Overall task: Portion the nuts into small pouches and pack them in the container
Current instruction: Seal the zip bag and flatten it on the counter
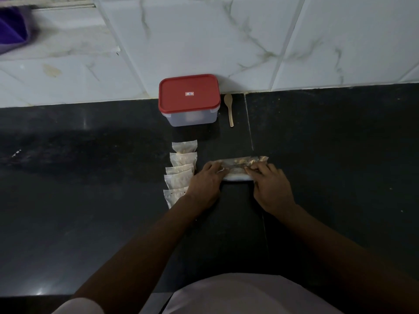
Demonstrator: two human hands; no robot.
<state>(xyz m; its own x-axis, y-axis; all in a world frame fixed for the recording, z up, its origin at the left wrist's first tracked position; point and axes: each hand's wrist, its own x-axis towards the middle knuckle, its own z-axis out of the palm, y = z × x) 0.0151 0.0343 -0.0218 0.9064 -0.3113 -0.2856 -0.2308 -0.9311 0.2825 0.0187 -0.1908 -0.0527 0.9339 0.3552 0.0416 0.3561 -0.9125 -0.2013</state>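
Note:
A clear bag of nuts [238,168] lies folded on the black counter between my hands. My left hand [205,181] holds its left end and my right hand [271,184] pinches its right part, fingers curled on the plastic. To the left, several small filled pouches [181,171] lie overlapping in a row running toward me. Behind them stands a clear container [192,117] with a red lid [189,92], and the lid is on. A small wooden spoon [229,108] lies right of the container.
A white marble-tiled wall [204,41] rises just behind the container. A purple object [12,28] sits at the upper left. The black counter [328,143] stretches left and right of the work spot.

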